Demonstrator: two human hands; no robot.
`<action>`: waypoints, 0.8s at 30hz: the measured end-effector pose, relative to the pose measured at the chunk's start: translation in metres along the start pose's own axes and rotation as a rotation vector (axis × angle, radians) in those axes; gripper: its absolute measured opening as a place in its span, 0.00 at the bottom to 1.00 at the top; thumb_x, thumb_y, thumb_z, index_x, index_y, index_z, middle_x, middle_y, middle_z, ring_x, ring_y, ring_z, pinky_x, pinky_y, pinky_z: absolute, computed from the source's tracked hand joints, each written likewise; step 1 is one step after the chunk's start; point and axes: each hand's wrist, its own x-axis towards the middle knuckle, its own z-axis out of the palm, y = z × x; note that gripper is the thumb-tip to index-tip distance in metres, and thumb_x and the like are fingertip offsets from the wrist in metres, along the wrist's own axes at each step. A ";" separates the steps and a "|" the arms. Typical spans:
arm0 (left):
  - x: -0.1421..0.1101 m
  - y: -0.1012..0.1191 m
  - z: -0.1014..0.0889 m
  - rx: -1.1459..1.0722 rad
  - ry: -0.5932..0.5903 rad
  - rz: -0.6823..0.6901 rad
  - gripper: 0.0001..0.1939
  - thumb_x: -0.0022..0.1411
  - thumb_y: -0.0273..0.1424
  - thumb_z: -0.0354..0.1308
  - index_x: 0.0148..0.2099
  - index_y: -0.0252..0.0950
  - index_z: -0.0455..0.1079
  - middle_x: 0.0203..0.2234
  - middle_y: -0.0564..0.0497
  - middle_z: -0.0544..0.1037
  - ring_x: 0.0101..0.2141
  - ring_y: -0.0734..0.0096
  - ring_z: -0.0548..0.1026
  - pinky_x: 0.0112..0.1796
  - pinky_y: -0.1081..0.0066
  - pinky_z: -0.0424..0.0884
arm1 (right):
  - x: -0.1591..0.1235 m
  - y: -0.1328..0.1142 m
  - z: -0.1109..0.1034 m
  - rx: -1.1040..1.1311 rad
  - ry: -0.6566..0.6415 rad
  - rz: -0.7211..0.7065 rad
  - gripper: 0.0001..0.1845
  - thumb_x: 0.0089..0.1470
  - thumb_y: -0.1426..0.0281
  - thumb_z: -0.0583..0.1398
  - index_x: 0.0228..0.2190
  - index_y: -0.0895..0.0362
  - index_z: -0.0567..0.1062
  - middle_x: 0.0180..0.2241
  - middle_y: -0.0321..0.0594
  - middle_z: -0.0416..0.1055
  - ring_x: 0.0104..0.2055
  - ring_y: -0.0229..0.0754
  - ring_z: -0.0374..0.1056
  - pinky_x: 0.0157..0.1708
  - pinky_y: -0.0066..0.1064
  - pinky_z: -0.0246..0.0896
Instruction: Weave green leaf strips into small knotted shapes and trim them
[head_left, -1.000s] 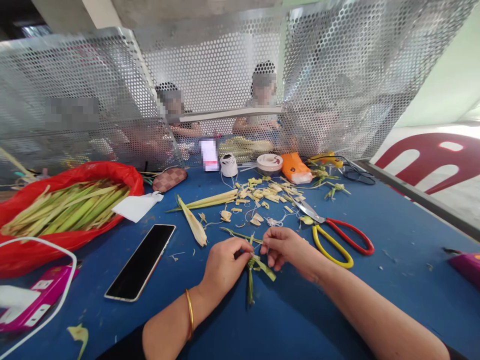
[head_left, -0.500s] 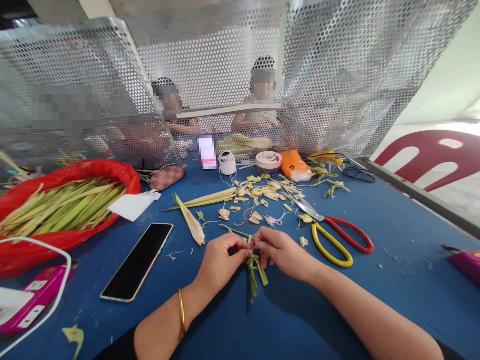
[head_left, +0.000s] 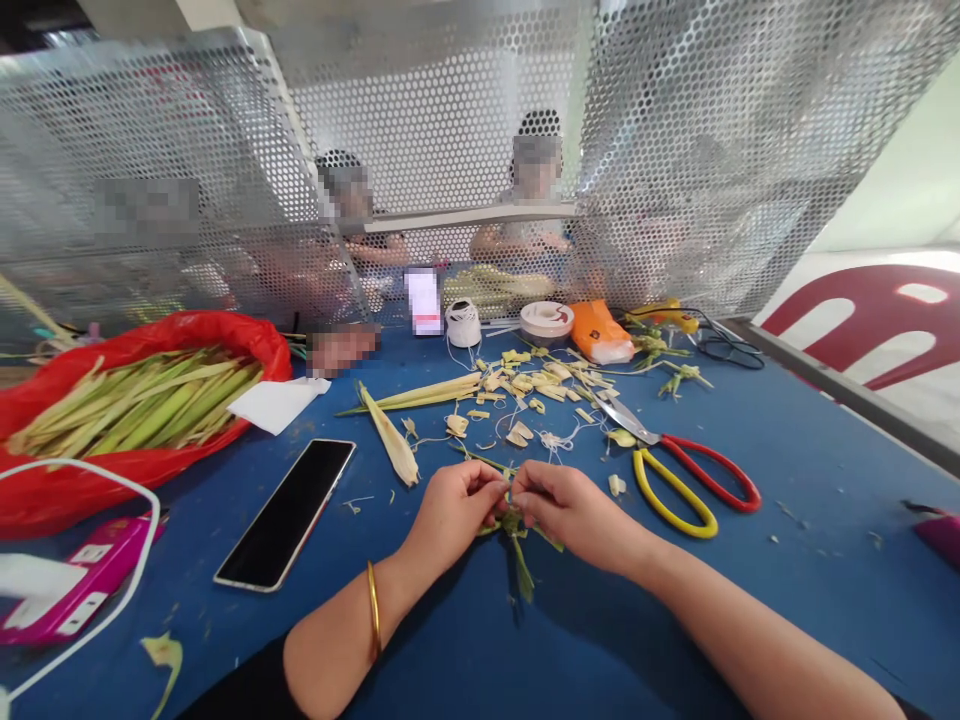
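Observation:
At the middle front of the table, my left hand (head_left: 456, 508), with a gold bangle on its wrist, is closed in a pinch. Opposite it my right hand (head_left: 559, 505) is pinched too, its fingertips almost meeting the left ones. Between them they hold a knotted green leaf piece (head_left: 519, 560), whose strips hang down and poke out sideways. Its upper part is hidden by my fingers, and any thread there is too fine to make out. Just beyond lie pale cut leaf scraps (head_left: 551, 380) and tangled white thread (head_left: 561, 440). Scissors (head_left: 656, 435) with red and yellow handles rest right of my hand.
On the left are a red bag (head_left: 266, 345) of long leaves, a black phone (head_left: 289, 515) and a magenta power strip (head_left: 90, 580). A thread cone (head_left: 463, 325), a tape roll (head_left: 546, 320) and an orange packet (head_left: 602, 332) stand before a perforated metal screen (head_left: 450, 120). People sit behind it.
The hanging leaf strips have turned and spread, with one now sticking out at each side. My fingertips have drawn slightly over the knot. The whole view has shifted a little.

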 end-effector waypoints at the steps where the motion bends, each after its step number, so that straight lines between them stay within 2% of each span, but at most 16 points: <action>1: 0.000 0.000 0.001 -0.009 0.008 -0.008 0.09 0.55 0.35 0.59 0.32 0.33 0.72 0.21 0.53 0.75 0.20 0.77 0.69 0.22 0.77 0.65 | 0.000 -0.001 0.001 0.046 -0.008 0.021 0.08 0.55 0.70 0.54 0.25 0.55 0.65 0.21 0.29 0.64 0.19 0.31 0.56 0.19 0.23 0.50; 5: 0.001 -0.001 0.001 -0.101 0.028 -0.022 0.09 0.51 0.32 0.62 0.36 0.34 0.71 0.19 0.56 0.75 0.18 0.76 0.70 0.23 0.76 0.66 | 0.002 -0.005 0.006 0.176 0.017 0.059 0.07 0.52 0.66 0.57 0.26 0.56 0.67 0.22 0.30 0.67 0.18 0.30 0.59 0.18 0.23 0.50; 9: 0.002 -0.001 -0.001 -0.159 -0.031 -0.017 0.08 0.51 0.33 0.64 0.30 0.33 0.72 0.20 0.53 0.76 0.21 0.75 0.72 0.26 0.75 0.68 | 0.003 -0.005 0.008 0.287 0.047 0.080 0.09 0.51 0.64 0.59 0.25 0.57 0.68 0.21 0.30 0.68 0.17 0.29 0.59 0.19 0.23 0.51; 15: -0.001 0.008 -0.006 -0.180 -0.113 -0.092 0.07 0.52 0.32 0.62 0.32 0.33 0.78 0.23 0.49 0.80 0.26 0.71 0.77 0.34 0.72 0.72 | 0.004 -0.005 0.009 0.371 0.054 0.108 0.12 0.50 0.61 0.61 0.27 0.57 0.70 0.23 0.32 0.71 0.17 0.29 0.59 0.18 0.23 0.51; 20: -0.004 0.013 -0.009 -0.091 -0.182 -0.021 0.06 0.51 0.28 0.60 0.27 0.32 0.78 0.22 0.51 0.79 0.26 0.71 0.75 0.31 0.73 0.70 | 0.008 -0.005 0.011 0.425 0.065 0.098 0.10 0.48 0.63 0.62 0.29 0.56 0.70 0.23 0.33 0.74 0.18 0.31 0.62 0.19 0.24 0.55; 24: -0.003 0.008 -0.010 -0.077 -0.227 -0.027 0.07 0.51 0.31 0.63 0.28 0.32 0.78 0.23 0.51 0.79 0.26 0.71 0.74 0.30 0.74 0.68 | 0.012 -0.005 0.015 0.418 0.089 0.055 0.07 0.48 0.66 0.61 0.28 0.56 0.69 0.21 0.33 0.72 0.18 0.31 0.63 0.19 0.24 0.56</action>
